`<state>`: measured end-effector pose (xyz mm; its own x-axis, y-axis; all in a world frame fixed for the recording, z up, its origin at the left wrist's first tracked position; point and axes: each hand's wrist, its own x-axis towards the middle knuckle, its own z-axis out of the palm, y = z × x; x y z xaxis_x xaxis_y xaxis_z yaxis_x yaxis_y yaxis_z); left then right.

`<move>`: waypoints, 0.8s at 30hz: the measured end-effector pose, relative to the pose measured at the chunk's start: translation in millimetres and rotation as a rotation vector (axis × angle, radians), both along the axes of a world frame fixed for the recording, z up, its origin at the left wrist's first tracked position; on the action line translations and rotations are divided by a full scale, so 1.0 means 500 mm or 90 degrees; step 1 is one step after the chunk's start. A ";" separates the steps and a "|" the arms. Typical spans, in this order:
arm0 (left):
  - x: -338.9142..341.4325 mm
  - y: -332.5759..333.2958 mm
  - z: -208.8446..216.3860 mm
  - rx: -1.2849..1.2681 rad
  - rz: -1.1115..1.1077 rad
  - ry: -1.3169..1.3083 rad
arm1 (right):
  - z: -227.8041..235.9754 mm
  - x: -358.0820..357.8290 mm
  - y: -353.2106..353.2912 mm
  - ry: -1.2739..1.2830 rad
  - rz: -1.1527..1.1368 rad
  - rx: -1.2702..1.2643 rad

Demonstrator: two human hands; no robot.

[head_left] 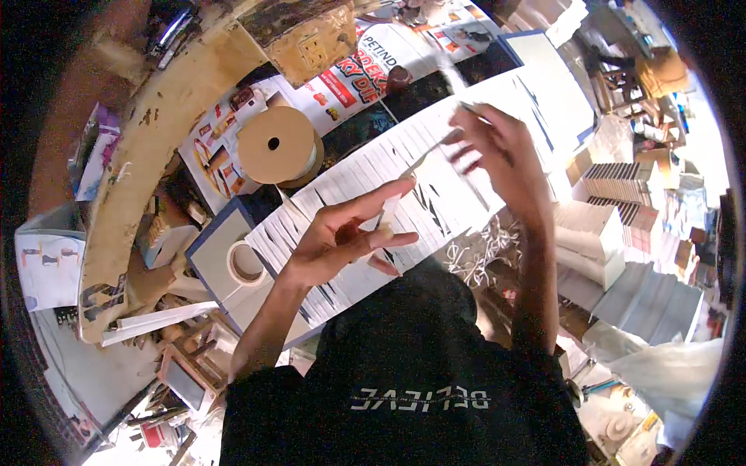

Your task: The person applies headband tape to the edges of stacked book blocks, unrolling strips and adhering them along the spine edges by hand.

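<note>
A long row of white paper stacks (350, 147) lies slantwise before me, thin dark gaps showing between its sheets. Over the row's near left part is my left hand (342, 237), fingers spread; a small white piece (390, 208) shows between them, and whether they grip it is unclear. My right hand (497, 147) hovers above the row farther right, smeared by motion. From its fingertips a blurred white strip (452, 76) sticks up and away. A roll of white tape (247, 262) rests on the board at the row's left end.
Beyond the row stands a large cardboard-sided spool (276, 145) on a printed poster (342, 85). A worn wooden edge (148, 163) curves along the left. Loose white strips (486, 252) are heaped below my right hand. Stacked paper blocks (587, 241) stand on the right.
</note>
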<state>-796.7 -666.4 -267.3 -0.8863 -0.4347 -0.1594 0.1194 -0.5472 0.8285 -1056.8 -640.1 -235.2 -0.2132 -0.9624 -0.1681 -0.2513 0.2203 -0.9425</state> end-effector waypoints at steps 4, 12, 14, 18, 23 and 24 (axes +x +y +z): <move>-0.002 -0.004 -0.047 -0.010 0.052 0.060 | 0.068 0.002 0.119 0.096 -0.229 0.170; -0.030 -0.031 -0.059 -0.124 -0.060 -0.123 | 0.009 0.073 0.266 0.372 0.135 0.046; -0.034 -0.041 -0.081 -0.198 -0.109 -0.224 | -0.019 0.084 0.271 0.312 0.097 0.107; -0.046 -0.043 -0.096 -0.223 -0.141 -0.216 | -0.085 0.074 0.267 0.351 0.164 0.081; -0.043 -0.035 -0.106 -0.195 -0.160 -0.231 | -0.092 0.083 0.240 0.374 0.201 0.081; -0.041 -0.035 -0.106 -0.195 -0.159 -0.233 | -0.097 0.083 0.239 0.381 0.204 0.071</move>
